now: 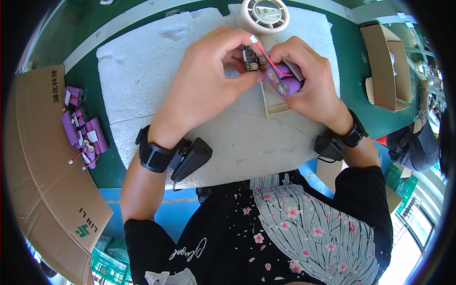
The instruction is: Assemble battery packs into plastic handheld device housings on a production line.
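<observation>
Board (pixel 251 59) upper centre of frame, pinched by left hand (pixel 204 78), thumb against fingers. Battery (pixel 290 86) just right of board and lower, gripped in right hand (pixel 313 73); cannot tell whether board and battery touch. Battery's long axis roughly left-right, cell ends facing left toward board. Plug (pixel 253 39) on red and black wires (pixel 268 60) up-left of battery, nearer left hand. Battery: two purple cells side by side, pale metal ends. Board: small, dark.
</observation>
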`<state>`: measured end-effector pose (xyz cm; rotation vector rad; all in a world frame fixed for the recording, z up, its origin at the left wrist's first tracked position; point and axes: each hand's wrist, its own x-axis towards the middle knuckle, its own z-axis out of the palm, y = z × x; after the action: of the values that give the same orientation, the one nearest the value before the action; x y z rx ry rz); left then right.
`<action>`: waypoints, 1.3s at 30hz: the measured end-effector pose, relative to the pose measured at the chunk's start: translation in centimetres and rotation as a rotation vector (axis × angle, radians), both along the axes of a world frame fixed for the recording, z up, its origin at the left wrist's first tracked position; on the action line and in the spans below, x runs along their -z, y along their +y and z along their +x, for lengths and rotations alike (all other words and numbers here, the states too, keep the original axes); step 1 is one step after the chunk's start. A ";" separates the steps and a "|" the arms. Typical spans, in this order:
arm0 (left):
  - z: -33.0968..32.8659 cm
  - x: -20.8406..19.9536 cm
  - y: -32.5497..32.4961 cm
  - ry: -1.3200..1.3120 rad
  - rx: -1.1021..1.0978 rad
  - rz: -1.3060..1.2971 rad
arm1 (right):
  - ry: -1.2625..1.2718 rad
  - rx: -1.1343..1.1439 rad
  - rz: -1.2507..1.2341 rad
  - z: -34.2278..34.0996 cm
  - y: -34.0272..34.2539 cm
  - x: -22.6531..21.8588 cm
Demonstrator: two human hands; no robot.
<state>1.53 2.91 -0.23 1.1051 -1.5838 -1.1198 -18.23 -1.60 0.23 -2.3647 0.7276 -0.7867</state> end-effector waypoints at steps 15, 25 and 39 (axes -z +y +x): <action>0.5 0.1 -0.3 0.032 0.073 0.122 | -0.030 0.003 0.033 -0.1 0.0 0.2; 0.6 -0.4 -0.2 0.123 0.085 0.204 | -0.152 -0.058 -0.027 -0.9 -0.3 -1.4; 0.7 0.1 -0.2 0.113 0.027 0.124 | -0.032 0.015 0.018 -0.8 -0.2 -1.4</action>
<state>2.23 2.66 -0.28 1.0839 -1.4620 -1.2901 -19.06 -1.77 1.61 -2.3281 0.7365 -0.8196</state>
